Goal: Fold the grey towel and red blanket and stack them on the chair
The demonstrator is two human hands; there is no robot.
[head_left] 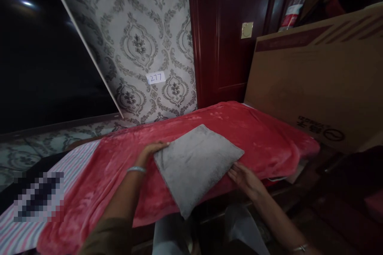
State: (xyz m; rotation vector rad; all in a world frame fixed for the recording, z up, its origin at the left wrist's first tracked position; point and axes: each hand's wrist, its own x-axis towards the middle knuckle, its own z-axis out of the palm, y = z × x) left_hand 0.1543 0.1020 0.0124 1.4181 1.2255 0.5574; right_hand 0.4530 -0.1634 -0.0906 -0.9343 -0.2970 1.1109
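A square grey plush cushion (199, 163), rather flat, lies turned cornerwise over a red fleece blanket (263, 139). Its near corner sticks out past the blanket's front edge, above my knees. My left hand (154, 148) grips the cushion at its left side, the fingers reaching along the upper left edge. On the opposite side, my right hand (243, 176) holds the edge just below the right corner, with the fingertips partly hidden under it.
A striped sheet (72, 163) shows at the left beside a pixelated patch. A large dark screen (54, 55) leans at the left. The wall bears a label (156, 77) reading 277. On the right stand a big cardboard box (311, 83) and a red-capped bottle (295, 6).
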